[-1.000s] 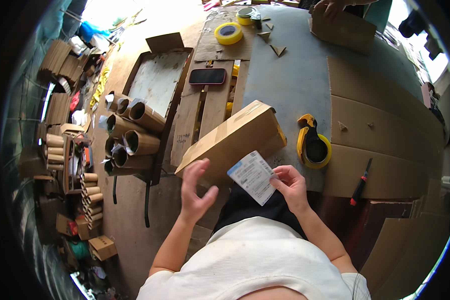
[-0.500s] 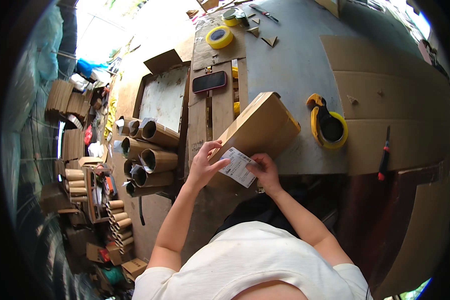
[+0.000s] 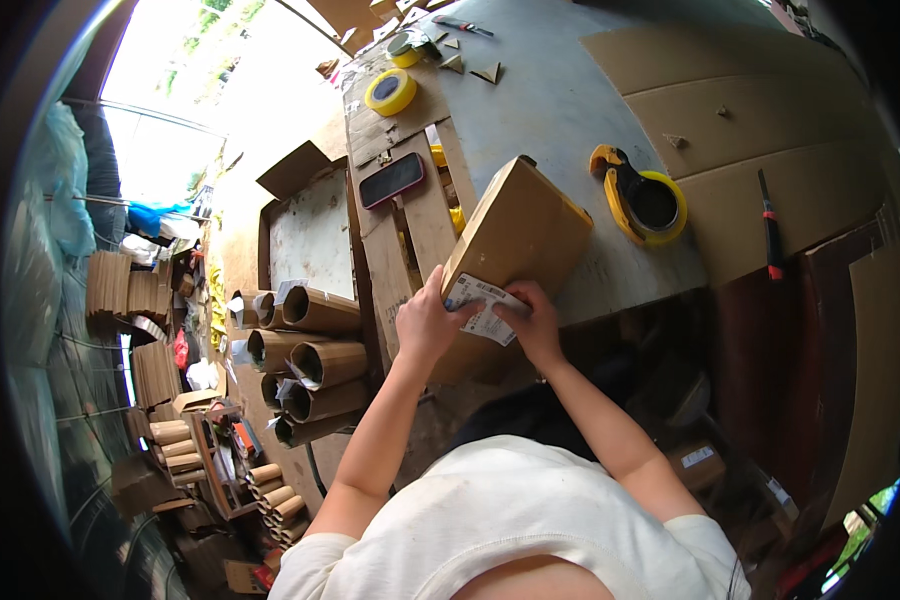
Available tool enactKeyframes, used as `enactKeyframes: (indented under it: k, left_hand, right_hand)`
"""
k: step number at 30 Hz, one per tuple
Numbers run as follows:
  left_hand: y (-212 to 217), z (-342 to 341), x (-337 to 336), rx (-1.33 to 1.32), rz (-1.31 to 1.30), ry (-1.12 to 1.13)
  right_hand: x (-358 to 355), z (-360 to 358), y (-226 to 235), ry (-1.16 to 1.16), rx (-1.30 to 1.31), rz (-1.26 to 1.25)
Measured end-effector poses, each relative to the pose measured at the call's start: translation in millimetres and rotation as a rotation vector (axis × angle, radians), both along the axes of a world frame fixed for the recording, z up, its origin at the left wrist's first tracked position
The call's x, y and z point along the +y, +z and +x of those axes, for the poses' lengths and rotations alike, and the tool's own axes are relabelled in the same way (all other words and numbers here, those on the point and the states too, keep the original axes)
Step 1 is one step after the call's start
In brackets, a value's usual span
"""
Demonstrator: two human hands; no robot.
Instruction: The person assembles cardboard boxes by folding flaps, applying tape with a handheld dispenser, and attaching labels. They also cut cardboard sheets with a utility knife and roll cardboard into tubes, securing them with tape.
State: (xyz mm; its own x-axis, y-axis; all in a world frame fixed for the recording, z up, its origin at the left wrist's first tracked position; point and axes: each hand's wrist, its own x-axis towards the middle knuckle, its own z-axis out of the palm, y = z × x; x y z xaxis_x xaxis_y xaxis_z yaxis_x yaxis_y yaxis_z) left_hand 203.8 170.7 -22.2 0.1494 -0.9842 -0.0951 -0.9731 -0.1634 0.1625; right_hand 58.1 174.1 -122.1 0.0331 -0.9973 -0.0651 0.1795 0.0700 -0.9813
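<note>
Two hands work on one white label (image 3: 485,305) at the near end of a brown cardboard box (image 3: 515,250). Left hand (image 3: 425,325): its grip lies flat on the label's left part, fingers pressing down, nothing clasped. Right hand (image 3: 535,320): its grip presses the label's right edge with the fingertips, thumb side hidden, so whether it pinches the paper cannot be told. The label lies directly beneath both grips, on the box face nearest the person; the box tilts, its far end resting on the grey counter (image 3: 560,110), its near end overhanging the counter's edge.

Judgement on the step: the label appears only partly seated. Good practice is to smooth from the middle outward with even pressure, hold the box steady against the counter, and keep the corners flat to avoid creases.

Surroundings, working outward: a yellow tape dispenser (image 3: 642,195) stands on the counter to the right of the box; a red-handled screwdriver (image 3: 770,225) lies farther right. A dark phone (image 3: 391,180) lies left and farther off, a yellow tape roll (image 3: 390,92) beyond it. Cardboard tubes (image 3: 315,350) are stacked on the floor at the left.
</note>
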Motion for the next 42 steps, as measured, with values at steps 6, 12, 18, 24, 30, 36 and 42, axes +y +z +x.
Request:
enactKeyframes:
  k: [6, 12, 18, 24, 30, 36, 42]
  left_hand:
    - [6, -2, -11, -0.039, 0.019, -0.039]
    - [2, -7, -19, -0.066, 0.030, 0.019]
    - [-2, -3, -24, -0.037, -0.020, -0.039]
    - [-6, -2, -23, -0.054, -0.012, -0.121]
    - [-3, -5, -22, -0.094, -0.040, -0.090]
    - [-6, 2, -22, -0.039, -0.057, -0.128]
    - [-6, 0, -19, -0.072, -0.081, -0.124]
  right_hand:
    - [5, 2, 9, -0.113, 0.253, 0.018]
    - [0, -30, 13, -0.315, 0.761, -0.080]
    - [-28, 55, 46, -0.418, 0.530, -0.320]
    - [-32, 48, -15, -0.437, 0.540, -0.092]
    - [-23, 55, 15, -0.359, 0.734, 0.096]
    - [-31, 48, -21, -0.472, 0.595, -0.131]
    - [-28, 32, -9, -0.537, 0.777, -0.191]
